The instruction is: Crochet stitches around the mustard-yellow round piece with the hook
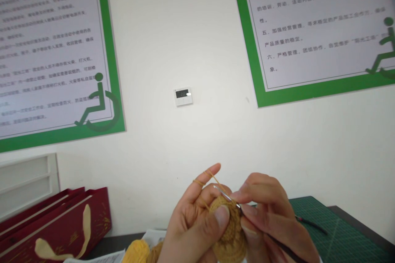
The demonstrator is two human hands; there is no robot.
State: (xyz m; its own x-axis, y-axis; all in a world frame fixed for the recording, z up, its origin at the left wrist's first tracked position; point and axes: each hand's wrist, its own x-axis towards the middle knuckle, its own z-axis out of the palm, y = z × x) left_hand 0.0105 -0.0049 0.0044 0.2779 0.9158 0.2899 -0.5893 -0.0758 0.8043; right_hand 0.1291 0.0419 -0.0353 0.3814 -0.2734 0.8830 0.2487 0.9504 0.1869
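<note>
My left hand [197,218] pinches a round mustard-yellow crochet piece [230,232] between thumb and fingers, with yellow yarn [210,176] looped over its raised index finger. My right hand [271,218] is closed on a crochet hook [228,198]; the metal tip pokes into the top of the piece, and the dark handle runs down to the lower right. Both hands are held up in front of the wall at the bottom centre of the view.
A ball of yellow yarn [137,251] lies at the bottom edge. A red gift bag [61,222] stands at lower left. A green cutting mat [336,234] covers the dark table at right. Two green-framed posters [308,28] and a small thermostat [183,96] hang on the wall.
</note>
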